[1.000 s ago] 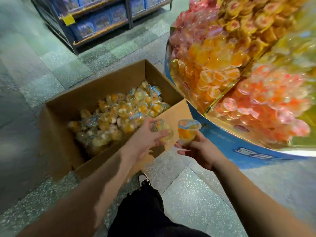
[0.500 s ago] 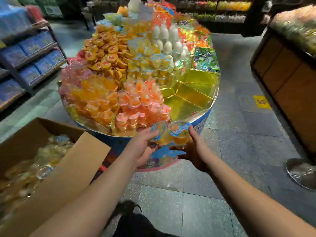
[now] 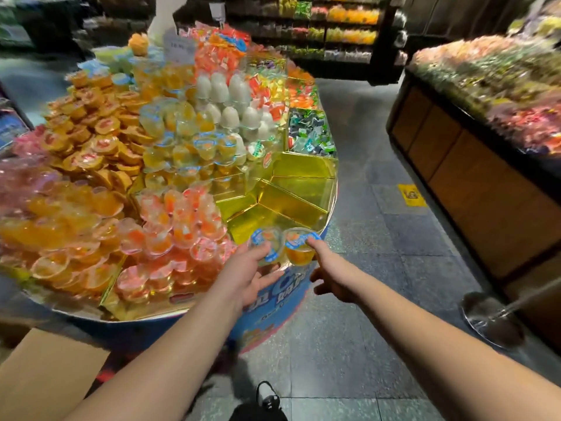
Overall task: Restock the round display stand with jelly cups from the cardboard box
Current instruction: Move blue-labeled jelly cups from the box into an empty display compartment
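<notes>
Placement step: left hand [image 3: 252, 273] and right hand [image 3: 329, 273] each grip one jelly cup [image 3: 267, 243] at the round display stand's [image 3: 273, 299] 5 o'clock rim; next, lower both into the empty gold compartment [image 3: 282, 205]. Cardboard box [image 3: 51, 369] sits at 7 o'clock.

Jelly cup, left [image 3: 266, 243]: clear tub, orange fruit jelly, blue-edged film lid, tilted, at the stand's near rim.
Jelly cup, right [image 3: 299, 249]: same kind, about upright, touching the first.
Round display stand [image 3: 282, 294]: blue base, gold wedge compartments; nearest wedge looks bare, the rest heaped with cups.
Cardboard box [image 3: 48, 369]: brown flap, bottom left.
</notes>
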Tool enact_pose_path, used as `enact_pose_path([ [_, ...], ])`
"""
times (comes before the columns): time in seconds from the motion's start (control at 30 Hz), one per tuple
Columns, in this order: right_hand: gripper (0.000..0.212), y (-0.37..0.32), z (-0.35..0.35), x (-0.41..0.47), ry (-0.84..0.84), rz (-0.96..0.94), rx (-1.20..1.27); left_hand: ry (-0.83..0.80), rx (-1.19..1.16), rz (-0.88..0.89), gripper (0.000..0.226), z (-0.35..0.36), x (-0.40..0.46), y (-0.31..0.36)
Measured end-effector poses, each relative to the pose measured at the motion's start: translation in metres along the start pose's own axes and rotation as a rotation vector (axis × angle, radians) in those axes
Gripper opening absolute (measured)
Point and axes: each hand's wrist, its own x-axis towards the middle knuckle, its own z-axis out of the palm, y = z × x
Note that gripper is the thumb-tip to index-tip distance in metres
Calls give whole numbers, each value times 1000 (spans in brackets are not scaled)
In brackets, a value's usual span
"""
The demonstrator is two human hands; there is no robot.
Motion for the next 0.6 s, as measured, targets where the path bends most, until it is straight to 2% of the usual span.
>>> enact_pose_path([
  [0.1, 35, -25, -17, 53, -4, 36, 28, 53, -74, -69, 37, 14, 61, 14],
  [0.2, 20, -41, -34, 99, 17, 36, 85, 95, -116, -82, 37, 27, 111, 27],
  [0.33, 20, -46, -47, 147, 36, 87, 175, 150, -145, -109, 17, 42, 161, 33],
  [0.47, 19, -37, -54, 195, 101, 146, 281, 220, -159, -77, 34, 52, 205, 27],
  [0.6, 11, -36, -59, 238, 151, 226, 488, 316, -214, -90, 29, 48, 248, 23],
])
